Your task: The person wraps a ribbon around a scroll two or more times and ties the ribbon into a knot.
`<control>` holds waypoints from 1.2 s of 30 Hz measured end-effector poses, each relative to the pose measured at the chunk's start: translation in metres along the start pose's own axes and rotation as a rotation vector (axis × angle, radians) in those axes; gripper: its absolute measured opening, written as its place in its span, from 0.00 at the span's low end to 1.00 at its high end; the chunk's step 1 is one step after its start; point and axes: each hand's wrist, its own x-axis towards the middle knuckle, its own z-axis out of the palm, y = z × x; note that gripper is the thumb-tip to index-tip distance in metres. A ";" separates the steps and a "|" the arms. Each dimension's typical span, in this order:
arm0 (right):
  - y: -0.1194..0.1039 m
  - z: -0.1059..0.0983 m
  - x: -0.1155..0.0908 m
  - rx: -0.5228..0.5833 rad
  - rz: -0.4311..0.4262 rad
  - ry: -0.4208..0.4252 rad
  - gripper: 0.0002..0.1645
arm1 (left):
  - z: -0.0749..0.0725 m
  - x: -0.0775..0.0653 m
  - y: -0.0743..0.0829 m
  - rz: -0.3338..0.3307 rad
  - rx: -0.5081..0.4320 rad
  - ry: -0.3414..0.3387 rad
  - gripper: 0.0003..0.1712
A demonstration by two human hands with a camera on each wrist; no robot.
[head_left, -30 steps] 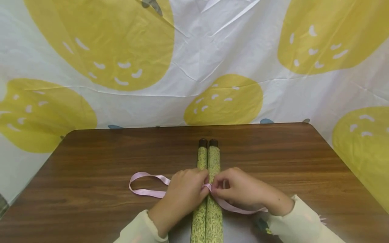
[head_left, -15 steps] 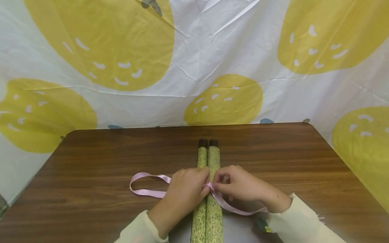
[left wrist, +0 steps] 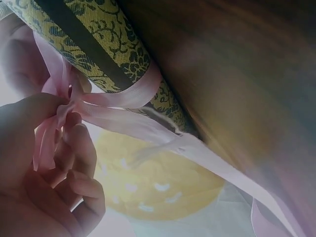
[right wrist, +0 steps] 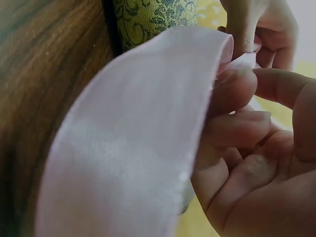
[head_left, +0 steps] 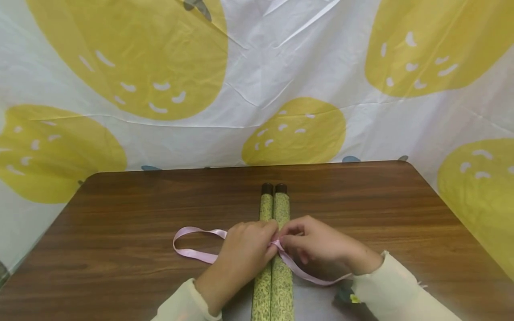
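Observation:
Two rolls covered in green-gold patterned fabric [head_left: 282, 276], with dark end caps, lie side by side pointing away from me, like a scroll rolled from both ends. Across them runs a pink satin ribbon [head_left: 299, 271]. My left hand [head_left: 249, 247] lies over the left roll, its thumb and fingers pinching the ribbon where it gathers, as the left wrist view shows. Close beside it, my right hand [head_left: 323, 245] pinches the ribbon over the right roll. In the right wrist view a broad stretch of ribbon [right wrist: 128, 133] covers part of the right fingers.
A ribbon loop [head_left: 186, 232] lies left of my left hand on the brown wood-grain table [head_left: 140, 200]. Under my right sleeve is a small dark thing with a yellow spot [head_left: 353, 298]. Behind the table hangs a white cloth with yellow fruit shapes [head_left: 295, 129].
My right hand has shifted slightly up and left, its fingertips now closer to my left hand. The left hand keeps its place over the rolls. The whole view has drifted slightly.

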 end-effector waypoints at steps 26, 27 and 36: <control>0.004 -0.003 0.005 0.219 0.019 0.110 0.10 | -0.015 0.000 -0.014 -0.121 -0.288 -0.123 0.06; 0.004 -0.003 0.005 0.223 0.017 0.115 0.09 | -0.016 -0.001 -0.015 -0.132 -0.320 -0.142 0.06; 0.000 -0.008 0.000 0.293 -0.067 0.154 0.09 | -0.023 -0.010 -0.025 -0.206 -0.580 -0.158 0.06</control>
